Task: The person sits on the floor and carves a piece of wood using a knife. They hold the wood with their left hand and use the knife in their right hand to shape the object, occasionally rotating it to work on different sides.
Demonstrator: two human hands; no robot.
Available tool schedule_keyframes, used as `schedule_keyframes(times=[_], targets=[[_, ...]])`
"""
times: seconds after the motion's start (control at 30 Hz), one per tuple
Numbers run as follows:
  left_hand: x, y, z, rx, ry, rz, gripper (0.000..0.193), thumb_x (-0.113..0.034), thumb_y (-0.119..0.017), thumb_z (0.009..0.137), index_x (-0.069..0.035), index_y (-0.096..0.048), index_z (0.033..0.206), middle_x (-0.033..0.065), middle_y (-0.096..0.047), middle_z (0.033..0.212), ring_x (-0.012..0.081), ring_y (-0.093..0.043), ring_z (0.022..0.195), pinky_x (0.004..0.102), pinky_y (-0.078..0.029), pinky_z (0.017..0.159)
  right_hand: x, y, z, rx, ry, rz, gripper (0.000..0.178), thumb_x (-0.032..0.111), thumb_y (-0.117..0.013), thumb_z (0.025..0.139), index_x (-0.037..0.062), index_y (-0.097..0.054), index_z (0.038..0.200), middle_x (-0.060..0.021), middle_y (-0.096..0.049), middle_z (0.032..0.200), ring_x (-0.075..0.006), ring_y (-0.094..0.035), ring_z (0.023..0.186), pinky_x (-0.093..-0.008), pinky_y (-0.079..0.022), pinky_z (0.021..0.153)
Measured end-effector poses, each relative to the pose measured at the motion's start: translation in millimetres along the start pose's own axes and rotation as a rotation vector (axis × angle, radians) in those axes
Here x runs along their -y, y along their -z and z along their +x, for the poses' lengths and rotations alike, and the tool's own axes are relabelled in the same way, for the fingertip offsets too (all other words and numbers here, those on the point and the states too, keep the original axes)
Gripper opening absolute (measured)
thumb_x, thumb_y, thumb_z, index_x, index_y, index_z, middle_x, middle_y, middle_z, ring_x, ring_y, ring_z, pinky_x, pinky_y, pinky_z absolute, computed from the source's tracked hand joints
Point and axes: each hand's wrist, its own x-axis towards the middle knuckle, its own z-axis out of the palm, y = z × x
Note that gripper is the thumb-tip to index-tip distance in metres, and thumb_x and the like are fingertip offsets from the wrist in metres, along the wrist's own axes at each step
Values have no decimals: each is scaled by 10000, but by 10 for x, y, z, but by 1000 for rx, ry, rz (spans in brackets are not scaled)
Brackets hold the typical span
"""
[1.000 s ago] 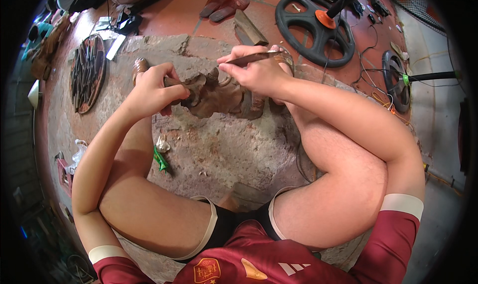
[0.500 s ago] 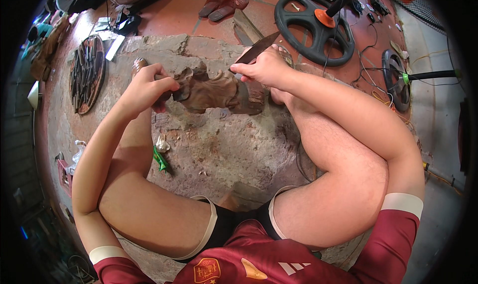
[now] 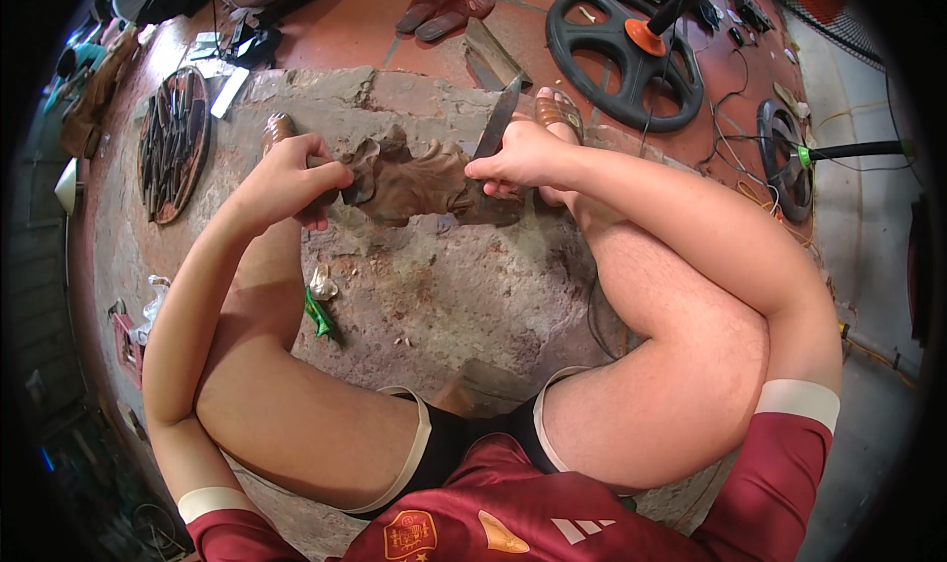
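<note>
A brown carved wooden piece (image 3: 409,179) lies across the stone slab between my feet, its surface cut in wavy folds. My left hand (image 3: 293,179) is closed around its left end, thumb on top. In my right hand (image 3: 525,156) is a dark flat blade (image 3: 496,118), pinched near its lower end, with its tip pointing away from me. That hand is over the right part of the carving and partly hides it. Whether the blade touches the wood, I cannot tell.
A round basket (image 3: 202,146) of dark chisel-like tools stands at the left. Behind the slab (image 3: 434,296) are a wood block (image 3: 496,54), red slippers (image 3: 444,12) and a black wheel-shaped base (image 3: 582,59). A green packet (image 3: 317,316) lies by my left leg. Cables (image 3: 732,138) run at the right.
My right hand has come slightly nearer to me. The blade has swung from a slant toward the far right to more nearly straight ahead. My left hand has barely shifted.
</note>
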Motion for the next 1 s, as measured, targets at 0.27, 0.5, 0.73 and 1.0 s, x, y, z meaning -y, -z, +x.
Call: schedule_keyframes(times=[0.27,0.5,0.73,1.0], targets=[[89,35,-8,-56,-17,25,242,-147,-658,822,34,-530,919,95,-596,699,174,-615,494,283,-517,445,-16,135,-20,3,124,76,349,103,-754,764,-66,-597,1025,-114,-676,802,-156,-683,720,-273,-569,614],[234,90,111,-96,-8,-109,236,-143,-656,814,9,-527,940,89,-591,691,172,-611,505,284,-526,461,-3,304,-134,-109,130,167,528,69,-758,783,-26,-497,1232,-92,-674,839,-140,-670,705,-276,-531,574],[316,115,177,-173,-48,-190,258,-118,-655,798,-5,-506,976,86,-590,719,167,-610,519,281,-515,455,-88,318,-52,-75,214,162,251,138,-748,799,46,-663,1017,-42,-683,861,-103,-637,669,-261,-491,533],[345,109,222,-221,-94,-223,259,-95,-648,789,-13,-494,981,68,-574,747,157,-599,527,276,-511,460,-117,267,-53,-31,185,117,319,120,-729,832,20,-608,1111,-10,-654,792,-74,-590,638,-233,-446,534]])
